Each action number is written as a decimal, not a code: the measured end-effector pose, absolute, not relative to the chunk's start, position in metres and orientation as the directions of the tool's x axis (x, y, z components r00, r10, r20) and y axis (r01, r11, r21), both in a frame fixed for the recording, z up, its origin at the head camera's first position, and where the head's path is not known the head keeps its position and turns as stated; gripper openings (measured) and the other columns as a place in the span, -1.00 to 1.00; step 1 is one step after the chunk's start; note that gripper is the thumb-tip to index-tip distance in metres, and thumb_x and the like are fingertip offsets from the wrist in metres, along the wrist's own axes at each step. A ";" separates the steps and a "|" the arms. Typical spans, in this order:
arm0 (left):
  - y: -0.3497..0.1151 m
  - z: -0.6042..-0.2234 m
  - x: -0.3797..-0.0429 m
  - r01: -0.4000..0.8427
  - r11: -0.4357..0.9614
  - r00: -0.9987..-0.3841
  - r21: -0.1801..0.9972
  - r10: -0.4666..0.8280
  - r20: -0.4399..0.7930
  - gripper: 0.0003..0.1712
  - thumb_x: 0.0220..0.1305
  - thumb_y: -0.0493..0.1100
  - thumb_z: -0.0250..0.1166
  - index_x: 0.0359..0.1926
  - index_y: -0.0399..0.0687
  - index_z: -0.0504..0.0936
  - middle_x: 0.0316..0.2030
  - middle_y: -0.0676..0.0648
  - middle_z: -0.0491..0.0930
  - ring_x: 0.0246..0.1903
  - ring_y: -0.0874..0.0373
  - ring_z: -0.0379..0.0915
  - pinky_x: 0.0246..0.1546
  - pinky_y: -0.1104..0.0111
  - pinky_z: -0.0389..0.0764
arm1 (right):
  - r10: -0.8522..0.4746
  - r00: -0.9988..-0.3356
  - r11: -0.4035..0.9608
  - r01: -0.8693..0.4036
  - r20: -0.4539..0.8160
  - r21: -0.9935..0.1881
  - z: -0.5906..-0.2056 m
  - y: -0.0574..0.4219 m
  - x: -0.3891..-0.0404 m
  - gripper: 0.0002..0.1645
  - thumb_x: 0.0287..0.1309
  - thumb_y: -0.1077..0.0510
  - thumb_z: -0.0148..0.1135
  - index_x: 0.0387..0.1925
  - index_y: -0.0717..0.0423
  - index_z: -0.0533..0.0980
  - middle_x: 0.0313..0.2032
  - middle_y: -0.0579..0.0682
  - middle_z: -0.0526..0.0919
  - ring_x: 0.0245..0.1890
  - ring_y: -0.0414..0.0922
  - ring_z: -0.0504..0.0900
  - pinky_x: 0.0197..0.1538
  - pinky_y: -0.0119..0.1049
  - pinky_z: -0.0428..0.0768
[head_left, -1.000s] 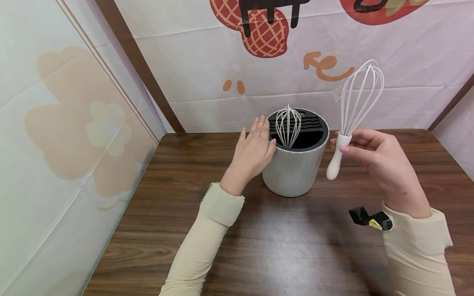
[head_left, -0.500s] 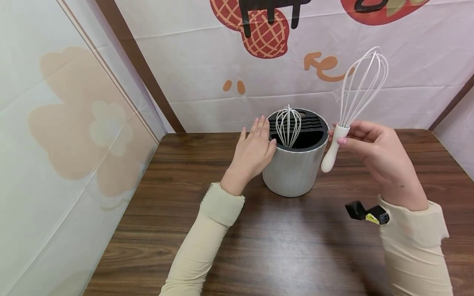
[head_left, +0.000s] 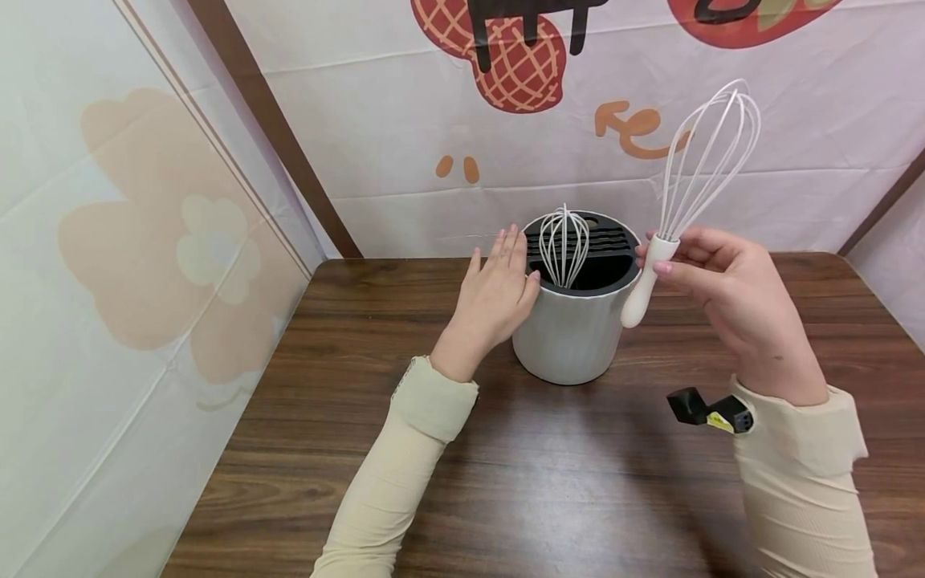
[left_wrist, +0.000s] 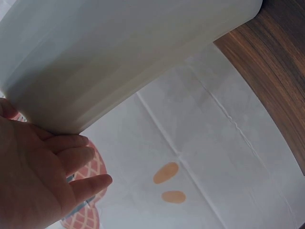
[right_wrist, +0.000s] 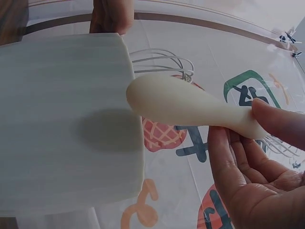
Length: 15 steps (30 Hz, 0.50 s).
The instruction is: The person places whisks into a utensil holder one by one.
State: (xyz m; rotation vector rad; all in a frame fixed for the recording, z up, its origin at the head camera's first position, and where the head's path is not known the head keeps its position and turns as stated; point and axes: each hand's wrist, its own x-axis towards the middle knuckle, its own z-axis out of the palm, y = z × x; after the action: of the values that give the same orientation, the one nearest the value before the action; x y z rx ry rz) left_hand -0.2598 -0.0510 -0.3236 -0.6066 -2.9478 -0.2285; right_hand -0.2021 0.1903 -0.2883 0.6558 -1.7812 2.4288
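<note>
Between thumb and fingers, my right hand [head_left: 737, 297] pinches a white whisk [head_left: 649, 281] near the top of its handle. Its wire loops point up and lean right, and the handle's rounded end hangs beside the rim of a light grey utensil holder [head_left: 567, 341]. A second whisk [head_left: 564, 249] stands in the front opening of the holder's black slotted lid [head_left: 607, 241], its handle hidden inside. My left hand [head_left: 491, 301] rests with straight fingers on the holder's left rim. In the left wrist view, fingers [left_wrist: 76, 160] touch the holder's edge.
The holder stands near the back edge of a dark wooden table [head_left: 361, 345]. Close behind hangs a white printed cloth [head_left: 376, 136], and another cloth wall [head_left: 166, 241] rises at the left. A small black camera [head_left: 711, 409] sits at my right wrist.
My right hand has lifted the whisk and brought it slightly left, so its handle end is closer to the holder's rim. The left hand and the holder have stayed put.
</note>
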 end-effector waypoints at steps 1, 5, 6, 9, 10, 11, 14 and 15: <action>-0.051 -0.324 -0.260 0.400 0.908 -0.912 0.123 0.382 0.151 -0.32 0.47 0.05 -0.28 0.46 -0.22 -0.05 0.46 -0.11 -0.11 0.44 0.08 -0.26 0.38 0.08 -0.17 | -0.195 -0.909 -0.333 -0.292 0.369 -0.896 -0.288 0.190 -0.202 -0.72 0.09 0.57 0.12 -0.12 0.50 0.53 -0.23 0.14 0.69 -0.16 -0.05 0.65 -0.12 -0.32 0.60; -0.051 -0.323 -0.260 0.397 0.909 -0.914 0.123 0.380 0.143 -0.31 0.47 0.06 -0.29 0.46 -0.22 -0.06 0.46 -0.10 -0.13 0.44 0.09 -0.27 0.38 0.08 -0.18 | -0.184 -0.911 -0.337 -0.295 0.370 -0.894 -0.286 0.188 -0.203 -0.72 0.09 0.56 0.13 -0.13 0.47 0.55 -0.22 0.13 0.69 -0.13 -0.05 0.64 -0.08 -0.33 0.58; -0.050 -0.323 -0.260 0.396 0.910 -0.914 0.124 0.380 0.140 -0.31 0.47 0.06 -0.29 0.46 -0.22 -0.07 0.46 -0.10 -0.13 0.44 0.09 -0.27 0.38 0.08 -0.18 | -0.182 -0.911 -0.339 -0.296 0.371 -0.893 -0.286 0.187 -0.203 -0.72 0.09 0.56 0.13 -0.13 0.46 0.56 -0.22 0.13 0.69 -0.12 -0.04 0.64 -0.07 -0.33 0.57; -0.050 -0.322 -0.260 0.395 0.910 -0.915 0.123 0.379 0.135 -0.31 0.47 0.06 -0.30 0.46 -0.21 -0.07 0.46 -0.10 -0.13 0.44 0.10 -0.28 0.38 0.09 -0.18 | -0.177 -0.910 -0.347 -0.299 0.375 -0.889 -0.284 0.186 -0.204 -0.72 0.08 0.57 0.12 -0.13 0.47 0.56 -0.22 0.14 0.69 -0.12 -0.03 0.64 -0.05 -0.33 0.56; -0.050 -0.322 -0.260 0.395 0.910 -0.915 0.123 0.379 0.135 -0.31 0.47 0.06 -0.30 0.46 -0.21 -0.07 0.46 -0.10 -0.13 0.44 0.10 -0.28 0.38 0.09 -0.18 | -0.175 -0.911 -0.351 -0.297 0.374 -0.888 -0.284 0.186 -0.204 -0.72 0.08 0.57 0.13 -0.14 0.47 0.56 -0.23 0.15 0.69 -0.12 -0.03 0.64 -0.05 -0.33 0.56; -0.050 -0.322 -0.260 0.395 0.911 -0.915 0.122 0.379 0.136 -0.31 0.47 0.06 -0.30 0.46 -0.21 -0.07 0.46 -0.10 -0.13 0.44 0.10 -0.28 0.38 0.09 -0.19 | -0.172 -0.911 -0.354 -0.298 0.375 -0.887 -0.284 0.185 -0.205 -0.72 0.08 0.57 0.13 -0.14 0.47 0.56 -0.23 0.16 0.69 -0.12 -0.02 0.64 -0.05 -0.32 0.56; -0.050 -0.323 -0.260 0.396 0.911 -0.915 0.119 0.379 0.138 -0.31 0.47 0.06 -0.29 0.46 -0.21 -0.07 0.46 -0.10 -0.13 0.44 0.09 -0.28 0.38 0.08 -0.18 | -0.158 -0.917 -0.360 -0.293 0.368 -0.886 -0.282 0.184 -0.206 -0.74 0.08 0.56 0.14 -0.16 0.45 0.57 -0.24 0.16 0.69 -0.14 -0.03 0.66 -0.05 -0.32 0.57; -0.050 -0.323 -0.260 0.396 0.911 -0.915 0.118 0.380 0.139 -0.31 0.47 0.06 -0.29 0.46 -0.21 -0.06 0.46 -0.10 -0.13 0.44 0.09 -0.28 0.38 0.08 -0.18 | -0.151 -0.918 -0.364 -0.293 0.367 -0.884 -0.282 0.183 -0.206 -0.75 0.08 0.55 0.15 -0.16 0.46 0.57 -0.24 0.16 0.69 -0.15 -0.03 0.66 -0.06 -0.32 0.58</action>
State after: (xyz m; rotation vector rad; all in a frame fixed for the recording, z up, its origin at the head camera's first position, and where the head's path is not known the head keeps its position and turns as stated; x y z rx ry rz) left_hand -0.2601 -0.0504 -0.3229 -0.6026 -2.9601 -0.2190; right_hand -0.2058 0.1831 -0.2818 0.6040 -1.7183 2.4499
